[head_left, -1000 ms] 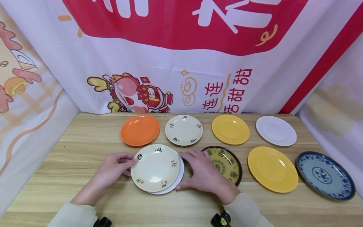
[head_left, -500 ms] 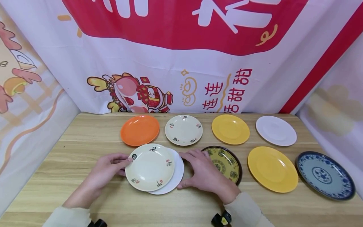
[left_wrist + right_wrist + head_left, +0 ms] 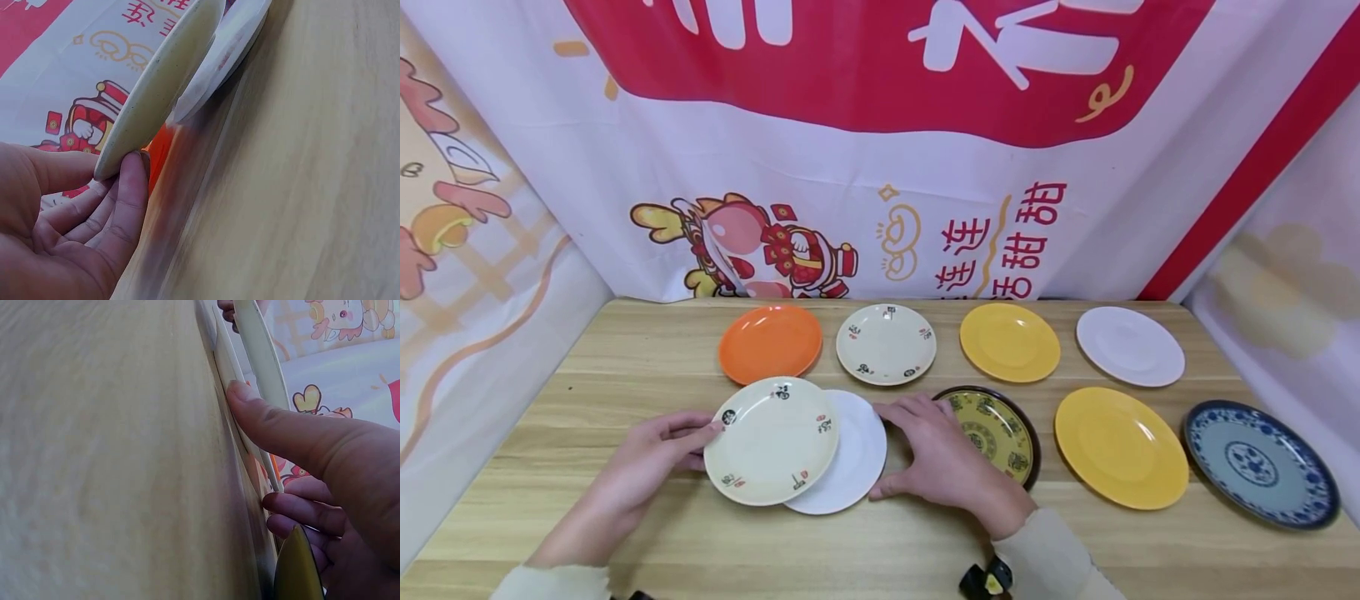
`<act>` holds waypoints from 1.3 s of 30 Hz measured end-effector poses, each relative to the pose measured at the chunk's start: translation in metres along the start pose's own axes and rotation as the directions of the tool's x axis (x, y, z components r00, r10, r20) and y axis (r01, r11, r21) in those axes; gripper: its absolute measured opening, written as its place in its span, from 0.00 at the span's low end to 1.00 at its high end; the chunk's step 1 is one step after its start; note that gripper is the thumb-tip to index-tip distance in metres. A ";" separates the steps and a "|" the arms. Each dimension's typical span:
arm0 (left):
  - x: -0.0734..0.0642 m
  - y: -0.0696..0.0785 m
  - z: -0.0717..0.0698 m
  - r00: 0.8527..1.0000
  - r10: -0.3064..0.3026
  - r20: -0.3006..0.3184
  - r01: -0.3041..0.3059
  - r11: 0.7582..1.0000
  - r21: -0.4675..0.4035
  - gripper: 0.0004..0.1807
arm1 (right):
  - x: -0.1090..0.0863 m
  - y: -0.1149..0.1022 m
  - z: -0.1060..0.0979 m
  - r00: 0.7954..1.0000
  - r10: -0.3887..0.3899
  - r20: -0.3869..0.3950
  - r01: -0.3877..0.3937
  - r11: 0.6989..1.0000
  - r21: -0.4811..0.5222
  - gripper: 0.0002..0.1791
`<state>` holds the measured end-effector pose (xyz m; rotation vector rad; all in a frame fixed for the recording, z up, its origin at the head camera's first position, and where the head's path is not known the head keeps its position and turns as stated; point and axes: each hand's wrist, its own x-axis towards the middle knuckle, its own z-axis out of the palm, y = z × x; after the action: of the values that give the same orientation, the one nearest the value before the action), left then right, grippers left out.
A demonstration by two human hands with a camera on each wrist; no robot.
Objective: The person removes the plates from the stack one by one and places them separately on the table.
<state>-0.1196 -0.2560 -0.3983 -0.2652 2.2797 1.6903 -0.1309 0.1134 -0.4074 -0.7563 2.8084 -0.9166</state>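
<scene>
A cream plate (image 3: 771, 442) with small black and red motifs is pinched at its left rim by my left hand (image 3: 658, 454). In the left wrist view the thumb lies on one face of this plate (image 3: 156, 100) and fingers on the other. It is raised and overlaps the left part of a white plate (image 3: 853, 467) lying beneath. My right hand (image 3: 943, 458) rests at the white plate's right rim, thumb and fingers spread apart. In the right wrist view the thumb (image 3: 250, 403) touches that rim. Partly hidden behind the right hand is an olive patterned plate (image 3: 1000, 429) with a dark rim.
Along the back of the wooden table (image 3: 625, 358) lie an orange plate (image 3: 771, 343), another cream plate (image 3: 886, 343), a yellow plate (image 3: 1010, 342) and a white plate (image 3: 1130, 346). To the right are a larger yellow plate (image 3: 1120, 448) and a blue-rimmed plate (image 3: 1258, 462).
My left hand has drawn the cream plate leftward, so more of the white plate beneath shows. My right hand has stayed almost still at the white plate's rim.
</scene>
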 end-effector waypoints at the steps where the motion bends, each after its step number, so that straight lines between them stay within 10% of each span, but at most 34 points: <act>1: 0.000 -0.002 -0.003 1.000 -0.002 0.001 0.002 1.000 -0.001 0.29 | 0.000 0.000 0.000 1.000 0.000 0.001 0.000 1.000 0.000 0.56; 17: -0.013 -0.038 -0.061 1.000 -0.010 -0.015 0.009 0.997 -0.080 0.06 | 0.000 0.000 0.001 1.000 -0.003 0.003 0.003 1.000 0.000 0.56; 30: -0.015 -0.062 -0.091 0.999 0.029 -0.029 -0.032 0.993 -0.111 0.16 | -0.001 -0.001 0.000 1.000 0.016 0.004 -0.016 1.000 -0.014 0.58; 39: -0.016 -0.053 -0.094 0.998 -0.012 -0.054 0.017 0.997 0.081 0.13 | -0.001 -0.001 0.001 1.000 0.021 0.008 -0.021 1.000 -0.019 0.59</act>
<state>-0.0994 -0.3614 -0.4152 -0.3125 2.3728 1.5976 -0.1295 0.1131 -0.4078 -0.7303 2.8162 -0.8836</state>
